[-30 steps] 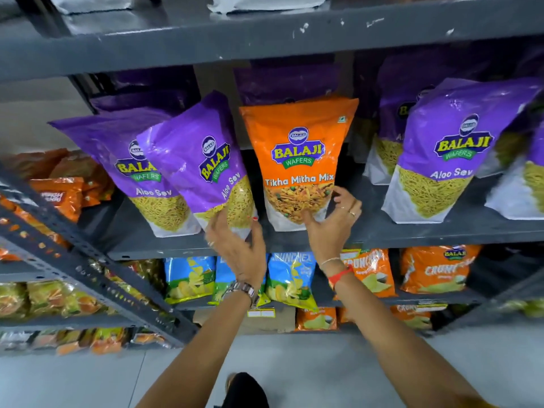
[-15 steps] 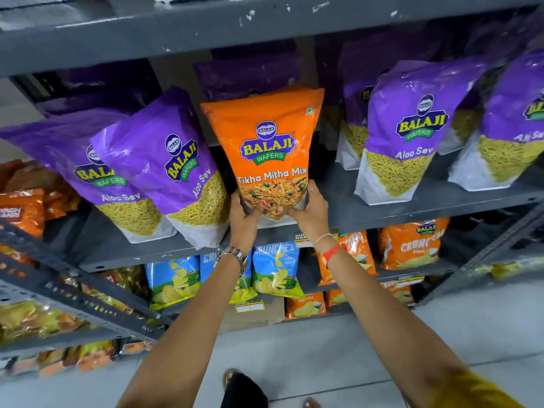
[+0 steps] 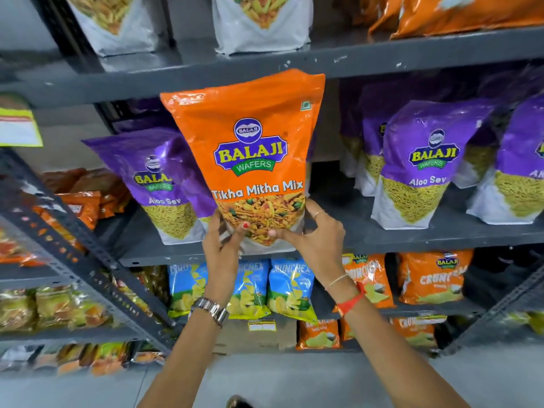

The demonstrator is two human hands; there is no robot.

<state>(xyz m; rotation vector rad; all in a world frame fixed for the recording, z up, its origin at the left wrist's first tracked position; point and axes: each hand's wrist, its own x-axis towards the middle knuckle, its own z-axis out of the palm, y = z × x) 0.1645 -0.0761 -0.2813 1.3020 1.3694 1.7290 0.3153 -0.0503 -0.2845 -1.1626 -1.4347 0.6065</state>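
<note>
An orange Balaji Tikha Mitha Mix bag [image 3: 250, 148] stands upright in front of the grey middle shelf [image 3: 412, 238], its top overlapping the shelf board above. My left hand [image 3: 222, 248] grips its lower left corner, thumb on the front. My right hand [image 3: 316, 237] grips the lower right corner, thumb across the front and fingers round the side. Both hands hold the bag by its base.
Purple Aloo Sev bags stand to the left [image 3: 160, 184] and right [image 3: 426, 166] on the same shelf. Blue [image 3: 290, 287] and orange chip packets [image 3: 432, 278] fill the shelf below. More bags [image 3: 259, 22] sit on the upper shelf. A slanted metal rack rail [image 3: 73, 248] crosses the left.
Both hands closed on the bottom of the orange bag and lifted it up and out from between the purple bags. The view has tilted upward, showing the upper shelf.
</note>
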